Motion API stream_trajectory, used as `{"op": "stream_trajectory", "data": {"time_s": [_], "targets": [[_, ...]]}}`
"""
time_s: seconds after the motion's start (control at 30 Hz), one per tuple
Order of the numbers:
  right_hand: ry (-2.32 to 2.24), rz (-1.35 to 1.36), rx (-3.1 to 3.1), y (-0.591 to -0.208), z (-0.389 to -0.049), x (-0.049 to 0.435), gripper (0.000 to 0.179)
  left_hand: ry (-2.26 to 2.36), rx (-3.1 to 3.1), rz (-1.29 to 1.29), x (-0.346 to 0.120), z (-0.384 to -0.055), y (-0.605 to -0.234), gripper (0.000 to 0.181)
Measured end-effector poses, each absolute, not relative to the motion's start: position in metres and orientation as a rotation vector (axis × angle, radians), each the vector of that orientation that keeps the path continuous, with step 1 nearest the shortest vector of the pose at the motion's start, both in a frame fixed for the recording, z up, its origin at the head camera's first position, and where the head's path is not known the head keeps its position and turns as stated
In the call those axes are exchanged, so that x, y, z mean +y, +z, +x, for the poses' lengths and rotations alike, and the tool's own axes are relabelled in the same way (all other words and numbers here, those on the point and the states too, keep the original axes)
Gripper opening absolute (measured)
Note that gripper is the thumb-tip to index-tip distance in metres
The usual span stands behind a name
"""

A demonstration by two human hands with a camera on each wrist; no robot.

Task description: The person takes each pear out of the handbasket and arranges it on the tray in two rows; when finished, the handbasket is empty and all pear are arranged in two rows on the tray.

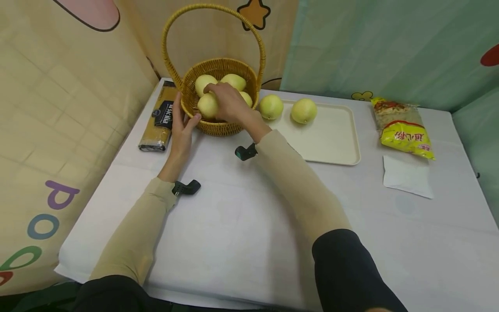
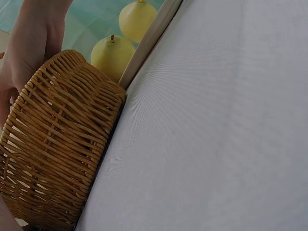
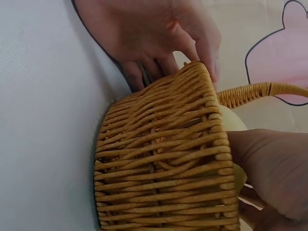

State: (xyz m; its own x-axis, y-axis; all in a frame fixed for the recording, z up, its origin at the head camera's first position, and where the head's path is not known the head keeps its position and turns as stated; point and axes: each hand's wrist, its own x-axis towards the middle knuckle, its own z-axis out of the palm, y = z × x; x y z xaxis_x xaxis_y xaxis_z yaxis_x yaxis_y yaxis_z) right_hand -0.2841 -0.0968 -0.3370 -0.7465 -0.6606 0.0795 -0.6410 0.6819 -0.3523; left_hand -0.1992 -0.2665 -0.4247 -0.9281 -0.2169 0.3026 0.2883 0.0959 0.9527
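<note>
R hand (image 1: 229,100): in wicker basket (image 1: 220,128), fingers curled round pale-green fruit (image 1: 207,106) | L hand (image 1: 181,130): partly closed on basket side at rim, left of R hand | basket: at least three more fruits (image 1: 205,83) around R hand | tray (image 1: 335,141) right of R hand: two round fruits (image 1: 304,111) | both on table (image 1: 222,229)

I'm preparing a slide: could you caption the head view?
The left hand holds a wicker basket as the right hand grips a pale-green fruit inside it.
</note>
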Motion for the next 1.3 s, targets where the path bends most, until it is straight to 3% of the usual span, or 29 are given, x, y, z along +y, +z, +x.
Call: {"op": "stream_trajectory", "data": {"time_s": [0.17,0.4,1.3], "targets": [[-0.698,-1.075,2.858,-0.322,-0.278,-0.081,0.074,-1.892,-2.013,-0.069,-0.266,-0.197,-0.423,0.084],[-0.889,-1.016,2.874,-0.302,-0.262,-0.051,0.069,-1.904,-1.984,-0.076,-0.270,-0.196,-0.421,0.085],[-1.521,-0.676,2.954,-0.330,-0.228,0.092,0.068,-1.906,-1.993,-0.067,-0.275,-0.197,-0.423,0.084]]}}
